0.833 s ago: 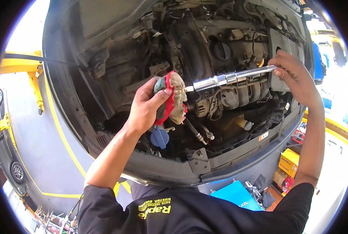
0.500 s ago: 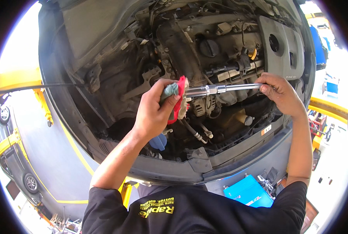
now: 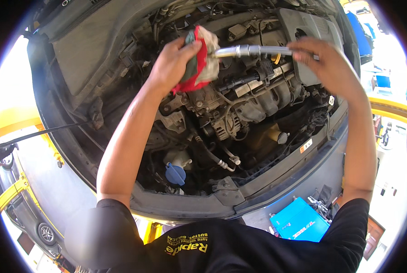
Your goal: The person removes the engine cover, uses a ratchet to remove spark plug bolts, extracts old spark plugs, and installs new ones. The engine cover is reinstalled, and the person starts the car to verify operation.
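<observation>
Cloth (image 3: 210, 66) and chrome tool (image 3: 244, 50) are shifting farther over the engine (image 3: 267, 98); my left hand (image 3: 171, 62) is gripping the cloth against one end, my right hand (image 3: 324, 66) grasping the other, seemingly keeping both suspended.

The crumpled cloth rag (image 3: 205, 59) was blocked in bright red, dull grey-green and soiled off-white, and the long, slim metal rod tool (image 3: 253, 50) shone plain silver. Behind them, the ribbed metal-and-plastic engine (image 3: 267, 98) was dusty grey, brown and black, broken by a small orange-yellow plastic loop (image 3: 276, 58), a tan plastic filler neck (image 3: 274, 133) and a vivid blue round plastic cap (image 3: 175, 174). A white rectangular sticker (image 3: 306, 145) bore an orange patch. The black fabric shirt (image 3: 253, 248) carried yellow lettering; the boxy case (image 3: 299, 220) was bright sky blue with printed marks. Yellow striping edged the smooth blue-grey floor (image 3: 60, 182).
</observation>
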`<control>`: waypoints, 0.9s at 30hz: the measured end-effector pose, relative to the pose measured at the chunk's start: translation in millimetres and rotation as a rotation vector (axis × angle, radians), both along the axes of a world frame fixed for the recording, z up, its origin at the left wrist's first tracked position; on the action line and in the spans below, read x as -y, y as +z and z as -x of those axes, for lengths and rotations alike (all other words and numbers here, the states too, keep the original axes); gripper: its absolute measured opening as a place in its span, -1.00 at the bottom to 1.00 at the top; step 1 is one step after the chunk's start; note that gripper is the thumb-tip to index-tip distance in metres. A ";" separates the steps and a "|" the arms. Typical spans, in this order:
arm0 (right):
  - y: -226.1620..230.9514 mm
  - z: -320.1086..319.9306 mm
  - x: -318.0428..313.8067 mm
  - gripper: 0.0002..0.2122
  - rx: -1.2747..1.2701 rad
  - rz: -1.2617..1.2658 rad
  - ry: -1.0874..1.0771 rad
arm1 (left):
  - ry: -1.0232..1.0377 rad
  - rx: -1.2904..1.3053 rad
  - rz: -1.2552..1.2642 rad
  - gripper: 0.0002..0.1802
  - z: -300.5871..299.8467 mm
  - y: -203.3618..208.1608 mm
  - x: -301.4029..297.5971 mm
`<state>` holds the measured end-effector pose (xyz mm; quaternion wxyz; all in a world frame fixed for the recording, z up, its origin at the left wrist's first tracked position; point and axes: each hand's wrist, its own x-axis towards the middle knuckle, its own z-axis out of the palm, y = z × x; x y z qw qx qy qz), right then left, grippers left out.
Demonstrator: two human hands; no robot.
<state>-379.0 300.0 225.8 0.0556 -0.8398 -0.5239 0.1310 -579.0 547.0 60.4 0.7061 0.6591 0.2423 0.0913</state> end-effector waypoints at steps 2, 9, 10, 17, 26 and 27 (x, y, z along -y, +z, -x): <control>-1.9 -28.3 -18.1 -0.69 0.166 0.032 0.060 | 0.123 0.072 -0.114 -0.54 -14.7 -10.6 -11.8; -8.9 -26.8 -97.7 -0.73 0.339 0.200 0.233 | 0.503 0.142 0.118 -0.61 -1.1 -24.5 -43.6; 1.3 -22.1 -111.4 -0.70 0.330 0.313 0.232 | 0.492 0.149 0.100 -0.62 7.3 -23.0 -45.0; -13.2 25.7 -184.2 -0.80 0.566 0.503 0.413 | 0.298 -0.050 0.065 -0.67 106.0 -3.9 -24.0; -64.1 39.7 -243.4 -0.79 0.618 0.757 0.463 | 0.147 -0.165 -0.105 -0.61 153.4 -0.3 -0.3; -74.1 37.3 -243.0 -0.78 0.612 0.752 0.477 | 0.152 -0.120 -0.119 -0.60 152.5 1.4 -1.5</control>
